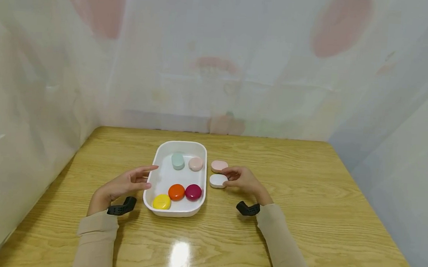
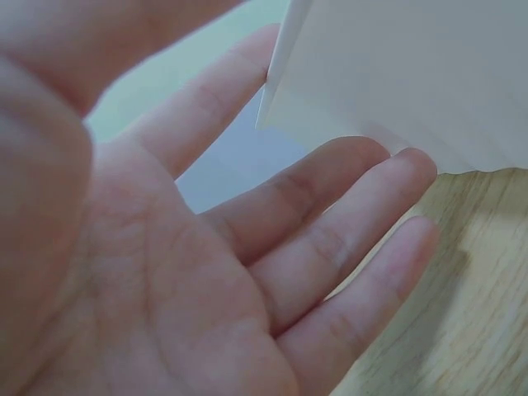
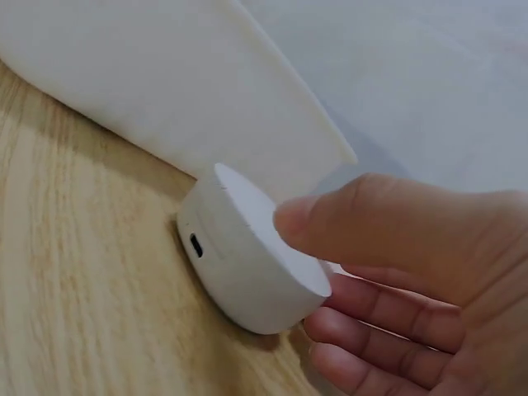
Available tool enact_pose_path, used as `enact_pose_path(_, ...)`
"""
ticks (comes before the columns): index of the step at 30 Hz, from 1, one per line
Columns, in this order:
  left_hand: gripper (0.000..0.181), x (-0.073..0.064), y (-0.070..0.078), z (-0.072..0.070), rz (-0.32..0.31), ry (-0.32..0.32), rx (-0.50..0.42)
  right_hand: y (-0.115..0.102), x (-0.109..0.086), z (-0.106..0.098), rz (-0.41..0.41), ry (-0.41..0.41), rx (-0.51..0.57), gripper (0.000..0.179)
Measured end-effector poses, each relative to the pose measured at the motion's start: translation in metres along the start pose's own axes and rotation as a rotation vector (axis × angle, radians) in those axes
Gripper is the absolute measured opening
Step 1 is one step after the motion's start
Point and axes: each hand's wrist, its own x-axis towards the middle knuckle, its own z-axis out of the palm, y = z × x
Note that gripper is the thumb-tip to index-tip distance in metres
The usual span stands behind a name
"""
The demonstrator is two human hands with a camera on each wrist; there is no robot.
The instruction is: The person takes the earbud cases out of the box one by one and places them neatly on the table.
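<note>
My right hand [image 1: 244, 179] is at the right end of a white earbud case [image 1: 218, 181], which sits on the table and is oval with a small charging port in its side. In the right wrist view the thumb lies on its top and the other fingers curl round its end. Just behind it lies a pink earbud case [image 1: 218, 165]. My left hand [image 1: 126, 184] is at the left wall of a white plastic container [image 1: 174, 213], fingers extended and loosely bent. In the left wrist view its fingertips meet the container's outer wall.
Inside the container are a mint oval case [image 1: 177, 161], a pale pink round case [image 1: 195, 164], an orange one [image 1: 176, 192], a dark magenta one [image 1: 193, 192] and a yellow one [image 1: 162, 202]. All this stands on a wooden table [image 1: 303, 239] with pale curtains [image 1: 271, 63] around it.
</note>
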Motion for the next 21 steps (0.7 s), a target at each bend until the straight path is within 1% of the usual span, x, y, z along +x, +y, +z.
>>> enact_pose_path(5,0.068,0.0,-0.001,0.0,0.002,0.001,0.014,-0.005,-0.003,-0.004,-0.005,0.013,0.067,0.043)
enact_pose_path(9,0.068,0.002,-0.002,0.0,0.019,-0.011,0.023,-0.012,-0.005,-0.005,-0.014,0.046,0.111,0.044)
enact_pose_path(13,0.069,0.003,-0.002,0.001,0.016,-0.015,0.015,-0.026,-0.005,-0.003,-0.011,0.078,0.156,0.044)
enact_pose_path(16,0.069,0.003,-0.003,0.001,0.013,-0.015,0.005,-0.039,-0.003,-0.001,-0.008,0.075,0.156,0.044)
enact_pose_path(18,0.069,0.003,-0.003,0.001,0.028,-0.021,0.001,-0.047,-0.001,0.001,-0.006,0.07,0.147,0.044)
enact_pose_path(21,0.069,0.003,-0.003,0.0,0.034,-0.02,-0.008,-0.058,0.002,0.004,-0.017,0.066,0.132,0.042)
